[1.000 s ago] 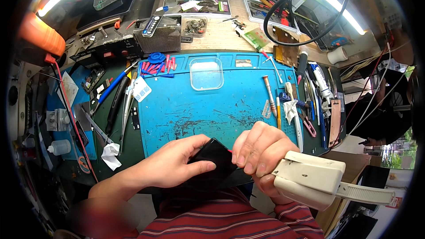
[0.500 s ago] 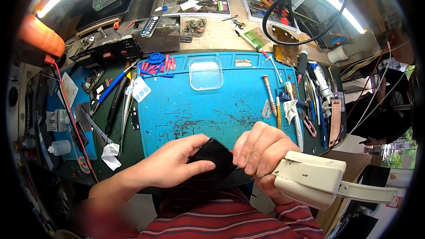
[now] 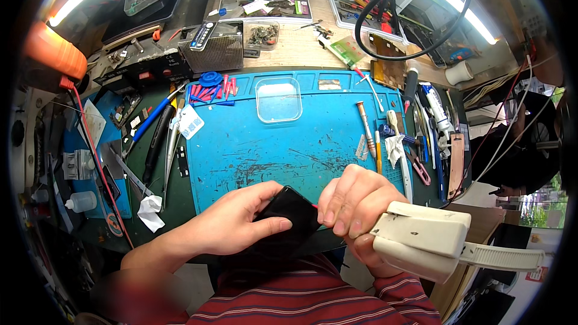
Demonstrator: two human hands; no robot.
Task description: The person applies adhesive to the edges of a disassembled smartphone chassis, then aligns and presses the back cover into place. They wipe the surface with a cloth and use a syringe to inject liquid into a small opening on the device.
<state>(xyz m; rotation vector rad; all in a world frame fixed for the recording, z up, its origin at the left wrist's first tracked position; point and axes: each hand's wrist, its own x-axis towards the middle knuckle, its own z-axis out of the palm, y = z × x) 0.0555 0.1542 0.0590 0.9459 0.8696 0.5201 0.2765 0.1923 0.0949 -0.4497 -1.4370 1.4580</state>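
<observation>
My left hand [image 3: 238, 219] grips a glossy black phone [image 3: 288, 213], tilted low in front of the blue mat [image 3: 265, 162], thumb across its dark face. My right hand [image 3: 358, 207] has its fingers curled at the phone's right edge, round a small red item [image 3: 315, 206] that is mostly hidden. A cream plastic device [image 3: 418, 241] with a ribbed strap lies over the lower part of my right hand; I cannot tell whether it is held or worn.
A clear lidded-style container [image 3: 278, 100] sits on the mat's back. Tools [image 3: 158, 144] line both sides, with a white tissue [image 3: 150, 212] at left. An orange device [image 3: 54, 48] and a looped black cable [image 3: 361, 21] are higher up.
Both hands and the phone stay almost in place. The cream device and its strap have shifted very slightly rightward.
</observation>
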